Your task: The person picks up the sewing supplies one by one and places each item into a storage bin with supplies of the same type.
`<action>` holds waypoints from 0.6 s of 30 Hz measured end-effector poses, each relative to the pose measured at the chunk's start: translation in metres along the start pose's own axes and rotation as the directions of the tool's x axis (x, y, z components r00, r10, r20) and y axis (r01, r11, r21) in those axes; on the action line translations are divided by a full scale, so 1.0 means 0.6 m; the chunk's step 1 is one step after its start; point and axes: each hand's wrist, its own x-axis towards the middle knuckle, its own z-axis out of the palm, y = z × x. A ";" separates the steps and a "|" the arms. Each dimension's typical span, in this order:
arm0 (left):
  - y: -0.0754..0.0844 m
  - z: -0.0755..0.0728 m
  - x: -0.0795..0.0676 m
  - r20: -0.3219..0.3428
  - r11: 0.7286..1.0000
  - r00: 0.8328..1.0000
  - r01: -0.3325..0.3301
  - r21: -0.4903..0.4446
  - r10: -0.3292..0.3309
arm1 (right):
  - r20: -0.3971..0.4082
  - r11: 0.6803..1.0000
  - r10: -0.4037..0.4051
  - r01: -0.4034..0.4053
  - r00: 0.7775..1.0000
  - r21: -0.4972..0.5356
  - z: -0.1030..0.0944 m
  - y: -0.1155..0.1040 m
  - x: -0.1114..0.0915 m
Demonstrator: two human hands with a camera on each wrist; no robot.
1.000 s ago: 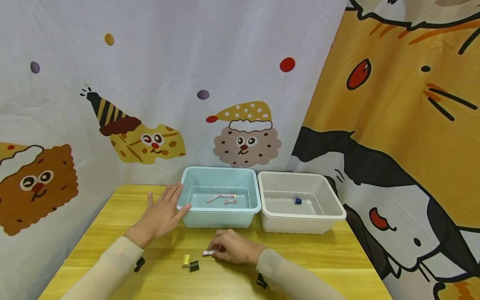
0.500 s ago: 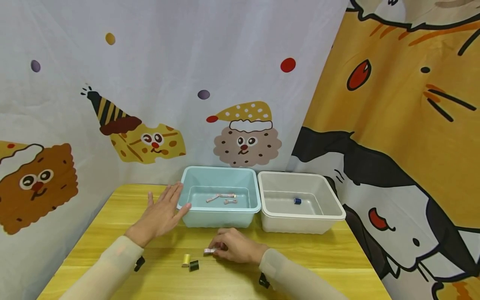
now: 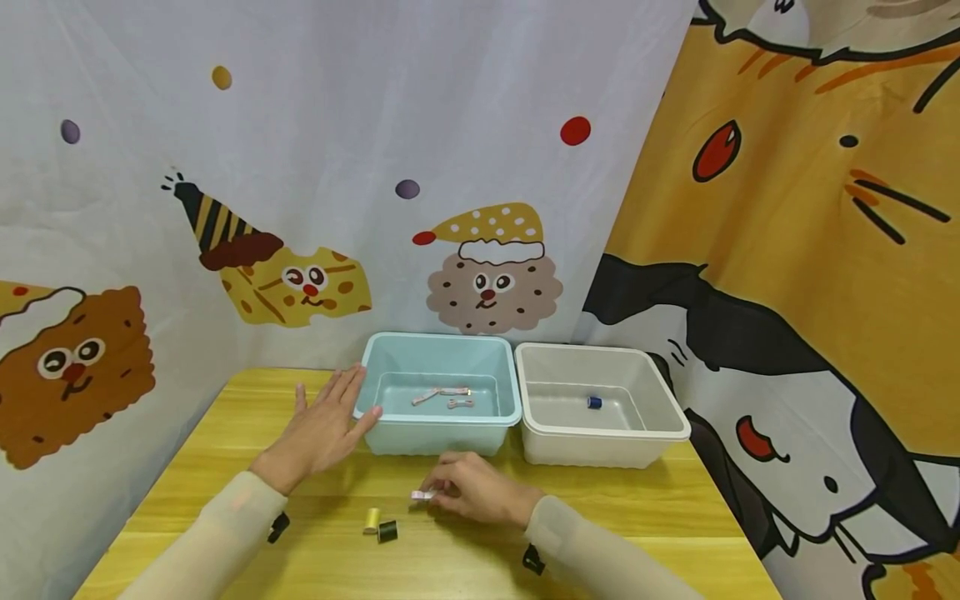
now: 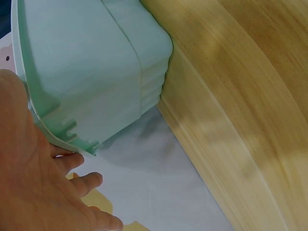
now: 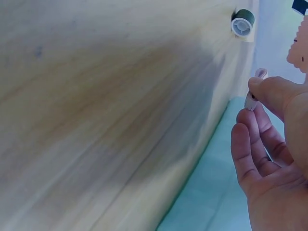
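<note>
My right hand (image 3: 480,493) pinches a small folded pale pink strip (image 3: 422,496), ribbon- or tape-like, between thumb and fingertips. In the right wrist view the strip (image 5: 250,101) shows as a flattened loop. My left hand (image 3: 318,433) rests at the left rim of the light blue bin (image 3: 442,437) with fingers extended; the left wrist view has the fingers (image 4: 86,184) by the bin's corner. Inside that bin lie similar pale strips (image 3: 461,403). A yellow thread spool (image 3: 372,521) stands left of my right hand, beside a dark green spool (image 3: 387,532) on its side.
A white bin (image 3: 607,450) stands right against the blue one, with a dark blue spool (image 3: 595,402) inside. Both bins sit toward the back of the wooden table (image 3: 600,525). Behind it hangs a printed curtain (image 3: 322,125).
My right hand has shifted slightly away from me and to the right, carrying the folded strip with it. The left hand holds its place at the blue bin.
</note>
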 end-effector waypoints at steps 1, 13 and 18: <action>0.000 0.000 0.000 0.001 1.000 1.000 0.000 0.002 0.000 | -0.002 1.000 0.003 -0.003 1.000 0.000 -0.002 -0.002 0.000; 0.000 -0.001 0.000 0.002 1.000 1.000 0.002 0.002 -0.002 | -0.029 1.000 -0.011 0.011 1.000 0.006 -0.023 -0.017 -0.003; -0.001 -0.002 0.000 0.005 1.000 1.000 0.000 0.000 0.000 | -0.046 0.999 -0.034 0.035 0.998 0.018 -0.036 -0.026 -0.003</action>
